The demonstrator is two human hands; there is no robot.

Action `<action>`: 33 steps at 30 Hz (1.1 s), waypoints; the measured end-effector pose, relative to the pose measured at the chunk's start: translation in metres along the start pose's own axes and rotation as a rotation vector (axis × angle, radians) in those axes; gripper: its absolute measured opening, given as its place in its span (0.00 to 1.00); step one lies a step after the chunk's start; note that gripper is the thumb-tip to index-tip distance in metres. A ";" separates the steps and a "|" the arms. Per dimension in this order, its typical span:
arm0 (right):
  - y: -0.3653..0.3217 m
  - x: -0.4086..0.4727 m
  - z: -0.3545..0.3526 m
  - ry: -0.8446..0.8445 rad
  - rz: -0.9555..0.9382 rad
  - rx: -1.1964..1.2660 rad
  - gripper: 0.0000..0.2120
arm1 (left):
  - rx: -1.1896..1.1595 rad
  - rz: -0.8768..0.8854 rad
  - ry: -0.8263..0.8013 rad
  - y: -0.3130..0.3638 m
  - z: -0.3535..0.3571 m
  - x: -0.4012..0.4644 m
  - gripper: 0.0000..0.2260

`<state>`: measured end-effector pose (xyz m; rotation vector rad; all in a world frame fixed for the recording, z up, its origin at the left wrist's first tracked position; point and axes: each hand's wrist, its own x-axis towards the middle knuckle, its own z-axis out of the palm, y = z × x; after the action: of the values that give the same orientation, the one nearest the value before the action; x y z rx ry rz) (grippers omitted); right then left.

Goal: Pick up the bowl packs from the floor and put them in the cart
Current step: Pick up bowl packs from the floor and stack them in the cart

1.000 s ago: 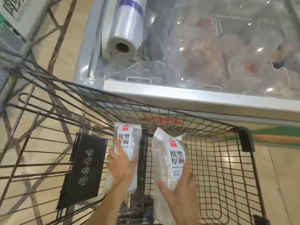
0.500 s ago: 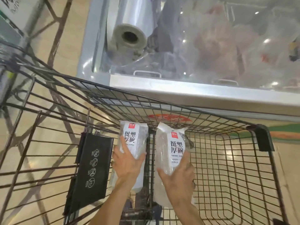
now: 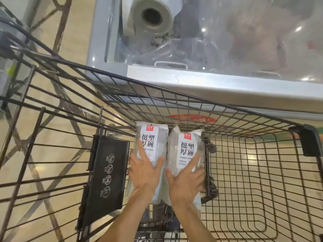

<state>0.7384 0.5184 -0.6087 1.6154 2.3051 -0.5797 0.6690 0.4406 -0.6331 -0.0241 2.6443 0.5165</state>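
Observation:
Two clear bowl packs with white labels lie side by side inside the black wire cart, near its far wall. My left hand grips the left bowl pack from above, fingers spread over its label. The right bowl pack is held the same way by my right hand. The two packs touch along their long sides. Their lower ends are hidden under my hands and wrists.
A chest freezer with a glass lid stands just beyond the cart, a roll of plastic bags on top. The cart's black folding seat flap with warning icons is left of the packs. Tan tiled floor shows through the wire.
Both hands have brought the packs lower and closer together; the packs now touch side by side, where a gap lay between them before. The view has shifted nearer to the cart.

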 end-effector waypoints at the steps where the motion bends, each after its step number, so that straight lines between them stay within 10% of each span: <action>1: 0.001 -0.002 0.002 0.003 -0.011 -0.008 0.64 | 0.001 0.001 0.000 0.000 0.000 0.000 0.46; 21: 0.007 -0.001 -0.027 -0.140 -0.112 0.004 0.60 | 0.016 0.101 -0.041 -0.005 -0.034 -0.010 0.47; 33: -0.043 -0.023 -0.252 -0.085 -0.801 -0.361 0.26 | 0.356 0.556 0.068 0.067 -0.237 -0.061 0.27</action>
<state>0.7090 0.6040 -0.3686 0.4651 2.7346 -0.3303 0.6176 0.4132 -0.3864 0.8302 2.7553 0.2025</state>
